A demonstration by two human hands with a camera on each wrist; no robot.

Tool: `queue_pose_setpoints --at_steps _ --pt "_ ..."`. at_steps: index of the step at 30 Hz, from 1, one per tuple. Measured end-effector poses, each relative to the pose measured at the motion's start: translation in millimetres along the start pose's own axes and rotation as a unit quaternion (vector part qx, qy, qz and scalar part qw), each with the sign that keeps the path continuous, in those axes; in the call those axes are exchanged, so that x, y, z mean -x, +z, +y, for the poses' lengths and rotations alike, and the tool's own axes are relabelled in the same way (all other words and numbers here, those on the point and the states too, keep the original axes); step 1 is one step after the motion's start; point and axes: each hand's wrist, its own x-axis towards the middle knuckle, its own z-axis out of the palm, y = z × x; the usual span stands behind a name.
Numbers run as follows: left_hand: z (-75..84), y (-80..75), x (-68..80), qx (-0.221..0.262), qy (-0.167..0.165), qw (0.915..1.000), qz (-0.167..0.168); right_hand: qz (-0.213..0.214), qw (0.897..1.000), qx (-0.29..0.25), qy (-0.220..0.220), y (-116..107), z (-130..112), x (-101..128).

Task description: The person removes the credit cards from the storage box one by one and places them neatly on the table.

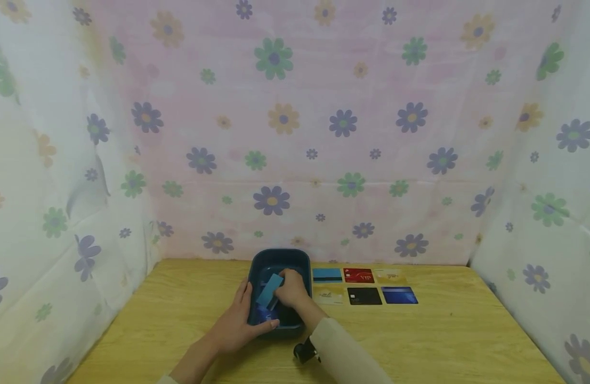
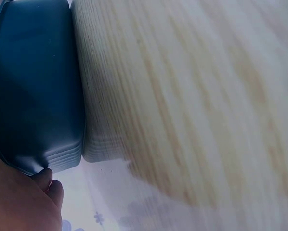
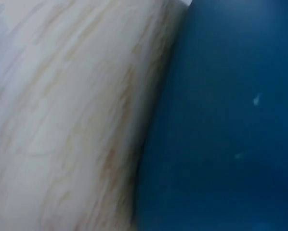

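A dark blue plastic box [image 1: 280,257] stands on the table, its rim rounded. My left hand [image 1: 229,322] holds its near left side, fingers along the outer wall and thumb over the front rim. In the left wrist view, fingertips [image 2: 48,185] bend against the box's wall [image 2: 38,91]. Inside the box, my right hand [image 1: 292,290] pinches a light blue card [image 1: 271,289] with a dark stripe, held at a slant. Below it lies a dark blue card [image 1: 266,313]. The right wrist view shows mostly the box's outer wall [image 3: 221,115], with the right hand out of sight.
Right of the box lie two rows of cards: a light blue striped card [image 1: 327,275], red VIP card [image 1: 358,276] and gold card [image 1: 390,276] behind; a pale gold card [image 1: 329,295], black card [image 1: 364,296] and blue card [image 1: 399,295] in front. Flowered cloth [image 1: 314,181] surrounds the wooden table [image 1: 448,341].
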Motion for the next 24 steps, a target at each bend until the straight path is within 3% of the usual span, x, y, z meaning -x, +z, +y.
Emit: queue_pose_setpoints --at_steps 7,24 --pt "-0.3 0.4 -0.1 0.0 -0.002 1.0 0.0 0.014 0.997 -0.064 0.039 0.0 -0.5 -0.5" --pt "-2.9 1.5 -1.9 -0.007 -0.001 1.0 0.002 -0.016 0.987 -0.151 0.051 -1.6 -0.9 -0.5"
